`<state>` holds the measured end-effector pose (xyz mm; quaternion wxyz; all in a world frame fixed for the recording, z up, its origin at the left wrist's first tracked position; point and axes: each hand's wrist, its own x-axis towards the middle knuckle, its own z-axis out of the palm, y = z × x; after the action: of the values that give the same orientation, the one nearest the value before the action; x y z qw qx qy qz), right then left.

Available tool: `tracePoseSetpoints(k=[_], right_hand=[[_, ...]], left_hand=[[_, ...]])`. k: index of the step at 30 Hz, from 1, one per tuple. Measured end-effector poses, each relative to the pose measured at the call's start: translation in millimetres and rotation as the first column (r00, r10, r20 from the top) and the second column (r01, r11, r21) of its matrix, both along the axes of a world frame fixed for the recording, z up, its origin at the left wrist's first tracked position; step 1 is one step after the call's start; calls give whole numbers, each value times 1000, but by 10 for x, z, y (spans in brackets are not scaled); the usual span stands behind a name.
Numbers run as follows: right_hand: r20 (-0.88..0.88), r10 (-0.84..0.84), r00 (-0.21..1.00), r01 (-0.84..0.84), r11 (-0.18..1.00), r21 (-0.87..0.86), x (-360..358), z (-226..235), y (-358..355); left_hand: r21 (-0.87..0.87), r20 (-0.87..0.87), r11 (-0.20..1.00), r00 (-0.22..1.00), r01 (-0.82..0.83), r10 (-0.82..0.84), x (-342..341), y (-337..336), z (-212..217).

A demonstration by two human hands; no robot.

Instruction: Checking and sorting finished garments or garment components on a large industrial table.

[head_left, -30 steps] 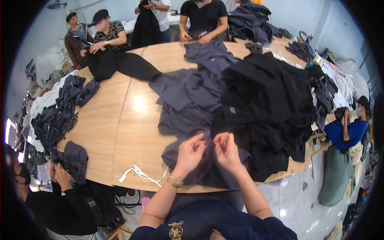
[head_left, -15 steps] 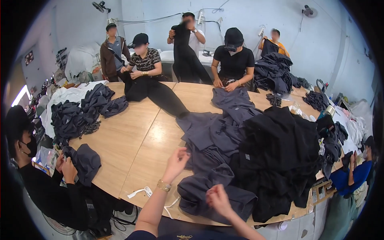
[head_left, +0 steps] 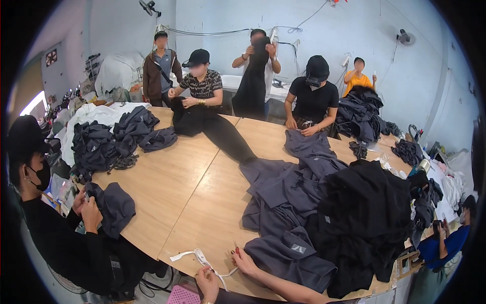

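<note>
At the table's near edge my left hand [head_left: 207,283] pinches its fingers together at a white strap [head_left: 201,257], whose thin cord trails toward my other hand. My right hand [head_left: 245,262] is closed around small pointed snips with reddish handles [head_left: 235,248], their tips upward. Just beyond the right hand lies a dark grey garment [head_left: 291,256] with a small light logo patch. It adjoins a spread of more grey garments [head_left: 281,190] and a high black fabric heap [head_left: 362,213].
The wooden table [head_left: 167,177] carries another grey pile [head_left: 96,144] at far left. Several co-workers handle garments around it; one at left holds grey cloth [head_left: 114,207]. A pink perforated stool [head_left: 183,295] stands below the near edge.
Both hands have drawn back to the near edge beside the white strap, the left from mid-table and the right leftward off the grey garment. The view has shifted.
</note>
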<state>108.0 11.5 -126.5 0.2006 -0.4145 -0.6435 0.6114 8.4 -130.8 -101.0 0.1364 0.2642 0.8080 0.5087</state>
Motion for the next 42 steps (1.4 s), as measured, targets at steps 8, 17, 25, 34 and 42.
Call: tracePoseSetpoints(k=[8,17,25,34,42], right_hand=[[-270,-14,963,0,999,-54,648,789,-172],[47,-736,675,408,426,807,1677,1191,106],[247,-684,687,399,639,658,1842,630,92],[318,-660,681,320,658,682,1753,516,10],[209,-706,676,442,616,652,1796,375,-26]], left_hand=[[151,-111,973,981,177,-161,59,598,122],[292,-27,919,963,265,-269,264,821,321],[258,30,910,938,326,-344,392,711,183],[202,-50,908,929,368,-366,362,680,156],[191,-98,919,938,345,-332,370,802,230]])
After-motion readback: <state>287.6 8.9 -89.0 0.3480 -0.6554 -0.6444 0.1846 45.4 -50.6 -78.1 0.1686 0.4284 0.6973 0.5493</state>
